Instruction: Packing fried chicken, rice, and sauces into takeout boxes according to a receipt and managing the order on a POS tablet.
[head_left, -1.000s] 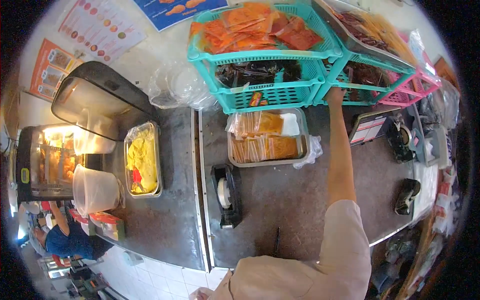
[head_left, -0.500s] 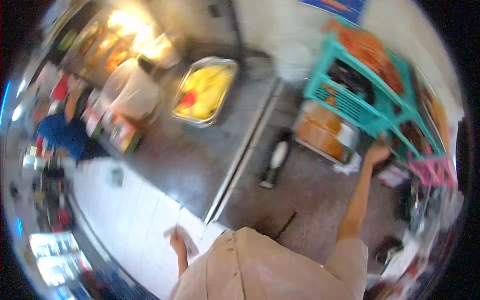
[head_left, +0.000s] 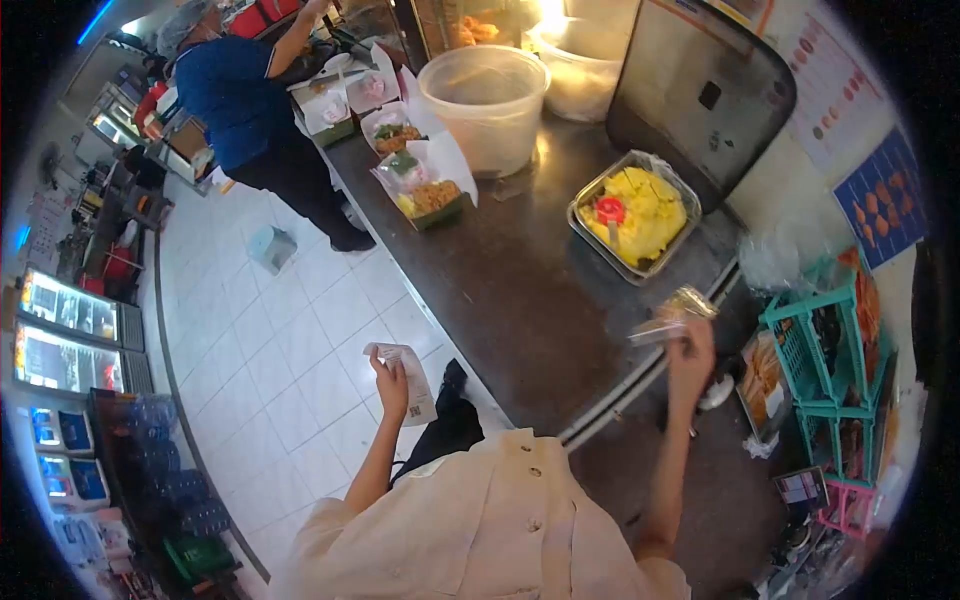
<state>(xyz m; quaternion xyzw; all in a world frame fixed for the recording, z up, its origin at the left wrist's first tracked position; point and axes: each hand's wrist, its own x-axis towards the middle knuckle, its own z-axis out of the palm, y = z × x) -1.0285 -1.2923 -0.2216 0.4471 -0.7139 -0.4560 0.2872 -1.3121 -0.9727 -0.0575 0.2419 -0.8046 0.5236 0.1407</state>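
A white paper slip like a receipt (head_left: 418,395) hangs from my left hand (head_left: 390,380), pinched between the fingers out over the tiled floor. My right hand (head_left: 692,350) is closed on a small shiny packet (head_left: 683,308), clear with a golden part; its contents are too small to tell. That hand is above the dark counter, just nearer than a metal tray of yellow food (head_left: 645,222) with a red round piece on it. Open food boxes (head_left: 432,200) with rice and fried pieces stand farther left along the counter edge.
Two translucent tubs (head_left: 487,115) and a dark upright panel (head_left: 700,100) stand at the back. Stacked green baskets (head_left: 815,350) hold packets at the right. A co-worker in a blue shirt (head_left: 225,95) stands by the counter's far left. Beside them a small bin (head_left: 270,248) is on the floor.
My right hand has come away from the green baskets toward the yellow tray and now holds the shiny packet. The view has turned left; my left hand still has the paper.
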